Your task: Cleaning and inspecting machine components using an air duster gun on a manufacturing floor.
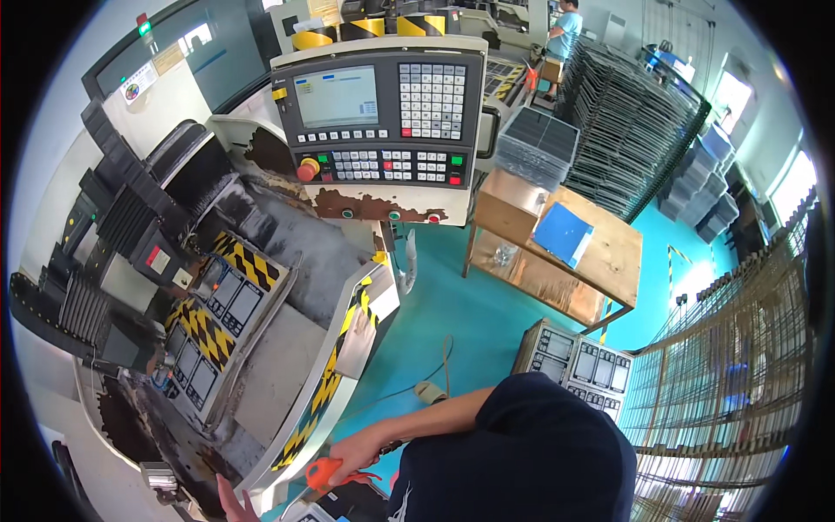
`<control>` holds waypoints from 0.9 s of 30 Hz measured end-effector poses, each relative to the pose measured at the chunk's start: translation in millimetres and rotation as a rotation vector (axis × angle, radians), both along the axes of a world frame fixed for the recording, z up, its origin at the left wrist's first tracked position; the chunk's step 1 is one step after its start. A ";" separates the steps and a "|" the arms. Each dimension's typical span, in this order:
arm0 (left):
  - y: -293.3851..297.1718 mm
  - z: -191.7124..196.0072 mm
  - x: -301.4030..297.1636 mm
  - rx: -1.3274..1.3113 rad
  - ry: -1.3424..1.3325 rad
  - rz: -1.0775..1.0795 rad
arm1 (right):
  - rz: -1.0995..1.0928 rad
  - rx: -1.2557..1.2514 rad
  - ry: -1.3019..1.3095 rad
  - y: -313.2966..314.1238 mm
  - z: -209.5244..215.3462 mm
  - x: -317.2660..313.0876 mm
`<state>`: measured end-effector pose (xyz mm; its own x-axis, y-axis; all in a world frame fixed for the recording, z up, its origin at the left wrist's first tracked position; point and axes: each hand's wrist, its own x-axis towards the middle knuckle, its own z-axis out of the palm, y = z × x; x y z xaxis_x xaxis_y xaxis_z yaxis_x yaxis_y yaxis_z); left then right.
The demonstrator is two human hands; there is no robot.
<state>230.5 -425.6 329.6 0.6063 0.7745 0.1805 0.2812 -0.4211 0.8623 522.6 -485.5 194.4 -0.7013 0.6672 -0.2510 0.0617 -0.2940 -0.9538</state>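
Note:
My right hand [355, 454] is closed around an orange-red air blow gun [322, 474], whose thin nozzle points down and to the left. Beneath it, at the lower edge, lie dark and pale panels [352, 503], only partly in view. My left hand [233, 503] shows just its fingers, stretched and apart, beside the rim of the machine bed; the rest of it is cut off. Left of both hands, fixtures with yellow-black striped tape [202, 335] hold framed panels [237, 302] inside the machine.
A control console [383, 130] with a screen and red stop knob stands ahead. To the right are a wooden table [609, 252] with a blue folder [564, 233], stacked panels [596, 365] and wire racks [722, 383]. A hose [446, 357] crosses the floor. Another person [565, 35] stands far back.

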 end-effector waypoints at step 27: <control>16.6 -58.5 0.0 -0.249 -0.242 0.041 | 0.032 -0.039 0.046 5.4 12.7 16.7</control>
<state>230.5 -409.0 271.0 0.5367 0.8355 0.1175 0.0685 -0.1819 0.9809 539.3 -480.1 207.1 -0.7332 0.6348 -0.2439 0.0281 -0.3301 -0.9435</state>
